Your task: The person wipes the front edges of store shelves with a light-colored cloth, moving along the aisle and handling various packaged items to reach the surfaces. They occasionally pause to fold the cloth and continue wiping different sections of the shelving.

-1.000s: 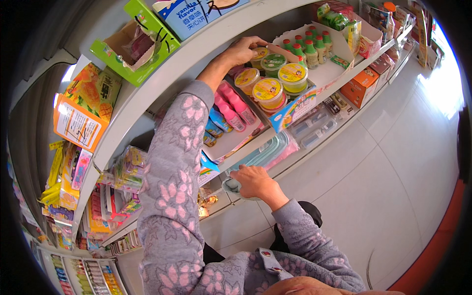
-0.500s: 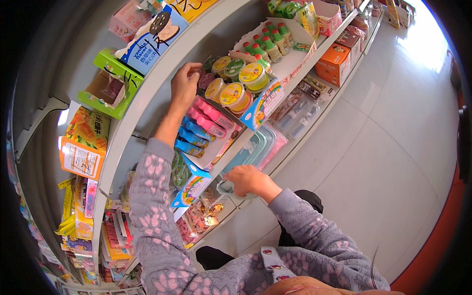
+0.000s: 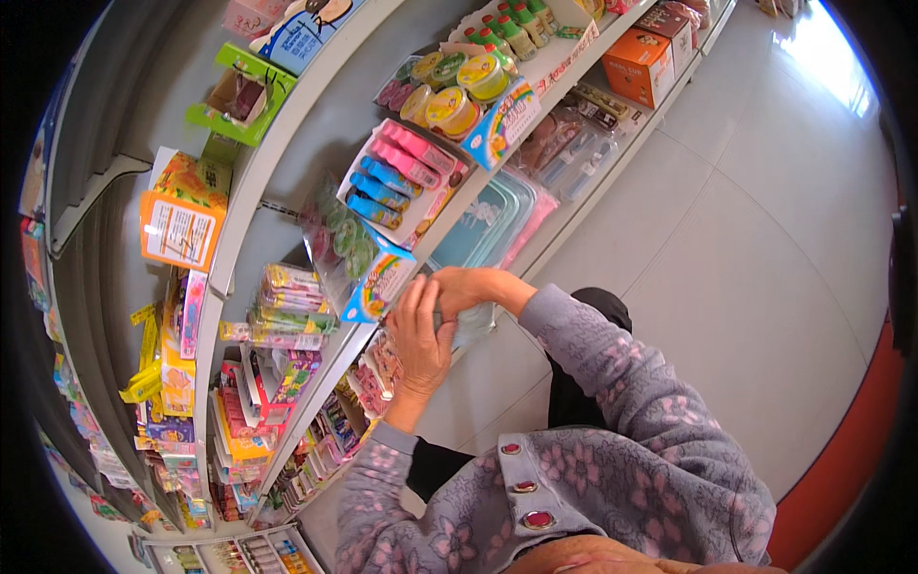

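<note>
My two hands meet at the front edge of the middle shelf. My right hand (image 3: 469, 287) is closed on a crumpled pale grey cloth (image 3: 473, 328), part of which hangs below it. My left hand (image 3: 421, 335) presses against the right one, its fingers together and its thumb beside a grey bit of the same cloth. Most of the cloth between the palms is hidden. Just beyond the left fingers stands a blue rainbow-patterned box (image 3: 380, 284) of green-lidded cups. Behind it is a tray of pink and blue bottles (image 3: 387, 182).
Jelly cups (image 3: 454, 107) and green-capped bottles (image 3: 516, 33) stand farther along the shelf. Below are a teal plastic container (image 3: 488, 225) and an orange box (image 3: 636, 67). Snack packs (image 3: 287, 292) lie to the left. A tiled floor (image 3: 727, 268) stretches to the right.
My left hand has come back from beside the jelly cups to join my right hand. The right hand has shifted slightly up and left. The view has moved along the shelves.
</note>
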Demonstrator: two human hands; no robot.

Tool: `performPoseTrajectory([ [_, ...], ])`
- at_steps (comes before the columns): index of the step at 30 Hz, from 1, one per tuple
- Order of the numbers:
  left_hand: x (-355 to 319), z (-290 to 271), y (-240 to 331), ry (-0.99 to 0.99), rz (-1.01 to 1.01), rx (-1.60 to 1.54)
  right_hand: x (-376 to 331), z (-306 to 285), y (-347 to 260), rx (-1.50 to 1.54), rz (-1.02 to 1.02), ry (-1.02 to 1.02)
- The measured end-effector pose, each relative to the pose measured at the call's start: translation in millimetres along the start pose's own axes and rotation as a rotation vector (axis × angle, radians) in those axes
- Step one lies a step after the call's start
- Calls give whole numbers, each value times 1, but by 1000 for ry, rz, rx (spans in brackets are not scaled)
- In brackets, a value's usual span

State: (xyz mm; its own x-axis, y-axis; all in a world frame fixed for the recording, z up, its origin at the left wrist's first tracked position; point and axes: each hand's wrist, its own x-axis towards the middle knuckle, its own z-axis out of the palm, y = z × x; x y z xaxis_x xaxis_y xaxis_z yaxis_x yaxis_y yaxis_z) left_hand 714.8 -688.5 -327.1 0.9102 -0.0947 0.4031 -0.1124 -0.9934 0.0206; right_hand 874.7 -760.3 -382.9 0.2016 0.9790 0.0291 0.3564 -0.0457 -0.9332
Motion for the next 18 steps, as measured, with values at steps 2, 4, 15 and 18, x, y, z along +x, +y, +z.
performPoseTrajectory([
  [2,-41,21,-7,162,-150,-219,10,33,2,-20,-4,-9],
  [4,-82,47,-16,286,-363,-383,19,71,8,22,-59,-21],
  [15,-297,133,-35,70,-1629,-2009,-32,262,41,-285,66,-110],
  [18,-389,164,-23,-228,-1112,-1534,-49,306,60,-366,-3,-301],
])
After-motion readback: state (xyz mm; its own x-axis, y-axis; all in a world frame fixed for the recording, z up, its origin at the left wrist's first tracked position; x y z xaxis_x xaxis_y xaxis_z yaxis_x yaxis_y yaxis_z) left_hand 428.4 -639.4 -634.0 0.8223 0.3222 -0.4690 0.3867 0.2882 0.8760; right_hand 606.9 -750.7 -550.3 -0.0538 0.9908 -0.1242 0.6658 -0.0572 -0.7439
